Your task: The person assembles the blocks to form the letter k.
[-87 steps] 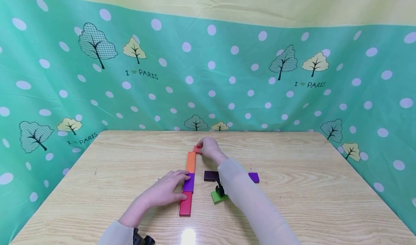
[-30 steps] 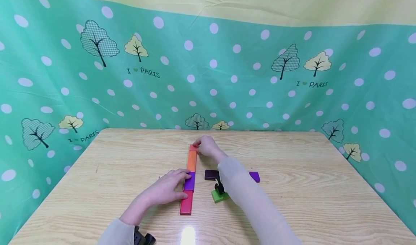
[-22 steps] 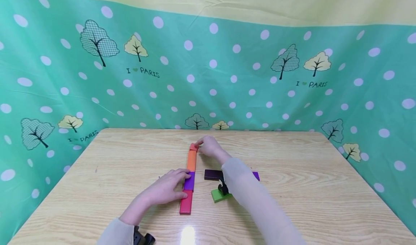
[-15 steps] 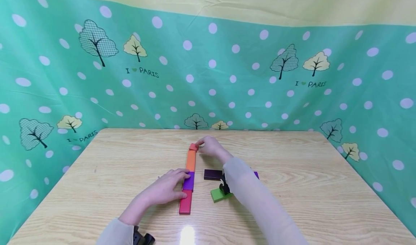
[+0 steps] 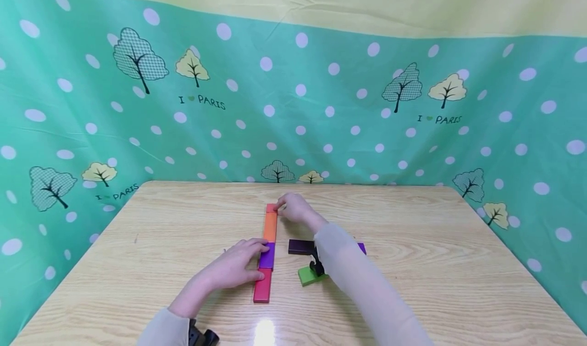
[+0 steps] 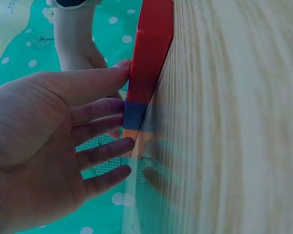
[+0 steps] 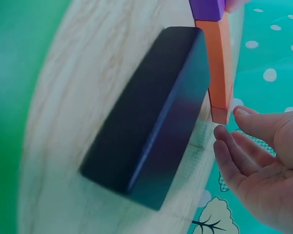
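Observation:
A line of flat blocks runs away from the person: a red block (image 5: pixel 262 287) nearest, then a purple block (image 5: pixel 266 257), an orange block (image 5: pixel 270 227) and a small coral-red block (image 5: pixel 271 208) at the far end. My left hand (image 5: pixel 233 266) lies along the line's left side, thumb at the red block and fingertips at the purple one. In the left wrist view its fingers are spread and fairly straight. My right hand (image 5: pixel 295 207) reaches the far end, fingertips at the small block's right side. The right wrist view shows thumb and fingers apart near that block's end.
Right of the line lie a dark block (image 5: pixel 300 247), a green block (image 5: pixel 309 275) and another purple block (image 5: pixel 362 247), the last two partly hidden by the right sleeve (image 5: pixel 357 274). A green dotted curtain (image 5: pixel 298 101) hangs behind the wooden table (image 5: pixel 435 264).
The small coral-red block has moved left from beside the orange block's far end into line with it. It sat askew half a second ago and is straight now. The left hand has stayed put.

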Motion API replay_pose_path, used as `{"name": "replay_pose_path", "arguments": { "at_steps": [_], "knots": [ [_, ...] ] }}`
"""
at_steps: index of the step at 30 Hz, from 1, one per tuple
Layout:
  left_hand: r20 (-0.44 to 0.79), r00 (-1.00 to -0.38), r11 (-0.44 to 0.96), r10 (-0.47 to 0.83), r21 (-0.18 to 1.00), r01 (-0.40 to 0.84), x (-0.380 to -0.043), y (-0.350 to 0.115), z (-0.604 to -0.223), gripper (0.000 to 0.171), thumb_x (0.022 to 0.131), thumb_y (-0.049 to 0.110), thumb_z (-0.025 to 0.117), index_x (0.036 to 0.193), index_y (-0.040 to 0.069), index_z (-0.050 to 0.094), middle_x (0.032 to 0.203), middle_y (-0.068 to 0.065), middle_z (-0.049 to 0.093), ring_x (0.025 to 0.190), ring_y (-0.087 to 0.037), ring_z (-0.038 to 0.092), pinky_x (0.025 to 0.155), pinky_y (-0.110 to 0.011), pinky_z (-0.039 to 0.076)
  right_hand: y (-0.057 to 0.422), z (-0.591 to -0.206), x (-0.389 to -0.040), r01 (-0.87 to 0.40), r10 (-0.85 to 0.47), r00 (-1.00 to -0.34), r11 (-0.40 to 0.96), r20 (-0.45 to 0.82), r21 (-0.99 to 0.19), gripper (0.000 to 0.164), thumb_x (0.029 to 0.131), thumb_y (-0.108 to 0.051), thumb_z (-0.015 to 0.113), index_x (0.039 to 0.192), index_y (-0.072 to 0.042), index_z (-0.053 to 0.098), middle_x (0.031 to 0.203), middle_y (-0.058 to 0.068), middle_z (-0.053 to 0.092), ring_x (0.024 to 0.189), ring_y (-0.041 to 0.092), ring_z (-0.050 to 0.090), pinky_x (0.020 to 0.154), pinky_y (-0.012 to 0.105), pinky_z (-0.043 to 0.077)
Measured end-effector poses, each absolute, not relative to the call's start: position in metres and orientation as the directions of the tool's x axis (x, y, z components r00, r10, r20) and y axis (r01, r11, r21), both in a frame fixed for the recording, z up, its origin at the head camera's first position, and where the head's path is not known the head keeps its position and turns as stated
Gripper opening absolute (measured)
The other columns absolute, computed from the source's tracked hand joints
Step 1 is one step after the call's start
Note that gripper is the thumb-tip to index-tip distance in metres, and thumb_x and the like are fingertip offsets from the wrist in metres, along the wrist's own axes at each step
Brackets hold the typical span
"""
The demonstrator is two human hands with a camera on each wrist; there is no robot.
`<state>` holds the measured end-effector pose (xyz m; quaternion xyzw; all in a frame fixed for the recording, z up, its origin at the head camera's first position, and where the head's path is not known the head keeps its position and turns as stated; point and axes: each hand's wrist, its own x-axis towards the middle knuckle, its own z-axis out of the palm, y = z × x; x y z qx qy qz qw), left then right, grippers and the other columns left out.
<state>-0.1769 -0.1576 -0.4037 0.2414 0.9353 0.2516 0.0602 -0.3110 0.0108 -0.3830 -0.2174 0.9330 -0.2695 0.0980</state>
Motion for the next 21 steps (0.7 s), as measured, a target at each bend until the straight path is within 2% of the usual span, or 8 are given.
{"name": "replay_pose_path", "arguments": {
  "at_steps": [4, 11, 15, 21],
  "knots": [
    [0.007, -0.878, 0.761, 0.479, 0.495, 0.420, -0.177, -0.158, -0.405, 0.053, 0.078, 0.027, 0.070, 0.123, 0.005, 0.053, 0.135, -0.009, 0.045, 0.124, -0.032, 0.041, 0.100, -0.048, 0.037, 0.016, -0.380, -0.308, -0.366, -0.468, -0.881, 0.761, -0.064, -0.535, 0.025, 0.085, -0.004, 0.059, 0.108, -0.008, 0.067, 0.121, 0.009, 0.059, 0.118, 0.025, 0.049, 0.099, 0.036, 0.041],
    [0.001, -0.879, 0.758, 0.477, 0.505, 0.412, -0.176, -0.158, -0.404, 0.053, 0.079, 0.026, 0.069, 0.124, 0.005, 0.052, 0.135, -0.008, 0.045, 0.125, -0.032, 0.040, 0.101, -0.049, 0.036, 0.025, -0.381, -0.299, -0.385, -0.519, -0.851, 0.727, -0.087, -0.569, 0.024, 0.084, -0.005, 0.061, 0.108, -0.003, 0.066, 0.112, 0.010, 0.064, 0.100, 0.023, 0.060, 0.084, 0.030, 0.050],
    [0.001, -0.881, 0.761, 0.474, 0.502, 0.411, -0.175, -0.158, -0.403, 0.053, 0.079, 0.027, 0.069, 0.124, 0.005, 0.052, 0.135, -0.008, 0.045, 0.126, -0.032, 0.039, 0.102, -0.049, 0.035, 0.030, -0.383, -0.292, -0.379, -0.533, -0.837, 0.726, -0.121, -0.574, 0.025, 0.083, -0.005, 0.063, 0.108, -0.004, 0.066, 0.108, 0.009, 0.065, 0.096, 0.020, 0.060, 0.083, 0.027, 0.050],
    [0.013, -0.875, 0.751, 0.485, 0.508, 0.423, -0.175, -0.158, -0.403, 0.054, 0.078, 0.027, 0.070, 0.124, 0.004, 0.052, 0.135, -0.010, 0.045, 0.125, -0.033, 0.040, 0.101, -0.051, 0.035, 0.037, -0.384, -0.282, -0.371, -0.540, -0.828, 0.728, -0.149, -0.577, 0.026, 0.081, -0.008, 0.066, 0.107, -0.006, 0.066, 0.103, 0.005, 0.066, 0.096, 0.018, 0.060, 0.087, 0.030, 0.048]
  ]
}}
